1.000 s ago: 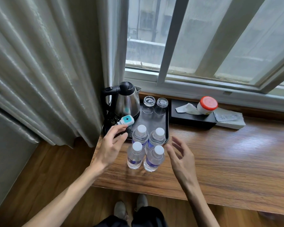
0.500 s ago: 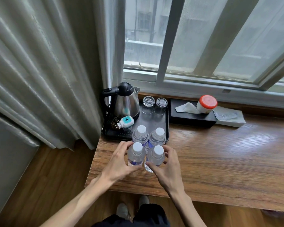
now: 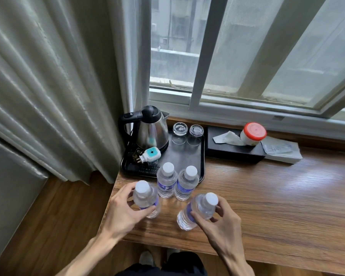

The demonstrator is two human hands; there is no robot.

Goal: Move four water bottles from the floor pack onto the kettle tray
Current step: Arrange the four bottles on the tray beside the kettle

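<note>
Each hand grips a clear plastic white-capped bottle: left hand [image 3: 121, 213] upright, right hand [image 3: 220, 224] tilted. Set both on black tray [image 3: 201, 156] at twelve o'clock, gently.

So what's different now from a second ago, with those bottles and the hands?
Both hands closed on the two nearer clear plastic water bottles and drew them apart, toward the person. The left hand grips one bottle upright; the right hand holds the other bottle tilted. The two farther bottles, steel kettle and black tray stayed put.
</note>
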